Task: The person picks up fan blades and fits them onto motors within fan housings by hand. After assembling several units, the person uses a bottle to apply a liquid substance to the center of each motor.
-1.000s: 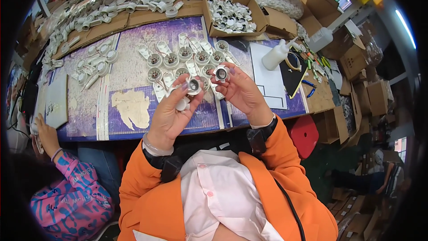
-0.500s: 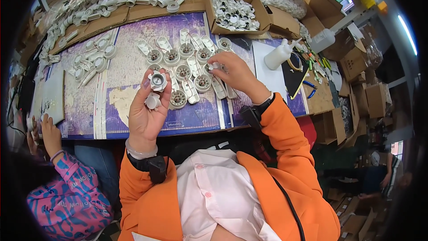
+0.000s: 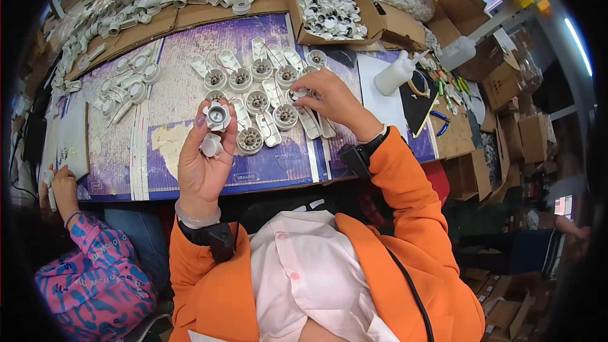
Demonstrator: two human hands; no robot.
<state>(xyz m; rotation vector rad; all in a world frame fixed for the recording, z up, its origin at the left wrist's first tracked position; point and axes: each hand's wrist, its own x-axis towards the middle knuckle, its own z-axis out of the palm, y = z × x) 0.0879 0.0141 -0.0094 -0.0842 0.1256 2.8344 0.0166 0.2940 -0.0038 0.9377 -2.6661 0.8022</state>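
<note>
My left hand [image 3: 206, 158] is closed around small white plastic caps; one cap with a dark ring inside [image 3: 216, 116] is pinched at the fingertips, and another white cap [image 3: 211, 145] rests against the palm. My right hand [image 3: 329, 98] pinches a small white cap [image 3: 300, 94] over one of the round housings at the right of the group. Several round white housings [image 3: 249, 140] with wiring inside stand open side up on the table. Thin red wires join them to long white shells [image 3: 269, 128]. The housing under my right fingers is mostly hidden.
A cardboard box [image 3: 373, 25] of small white caps stands at the back. Finished-looking white units [image 3: 130, 82] lie at left. A white squeeze bottle [image 3: 394, 75], blue-handled pliers [image 3: 441, 124] and black mat [image 3: 415, 111] are at right. A co-worker's hand [image 3: 64, 190] works at far left.
My two hands hold nearly the same places; the right fingers have shifted slightly at the housing. The whole view has drifted a little. The co-worker's hand at left has moved down.
</note>
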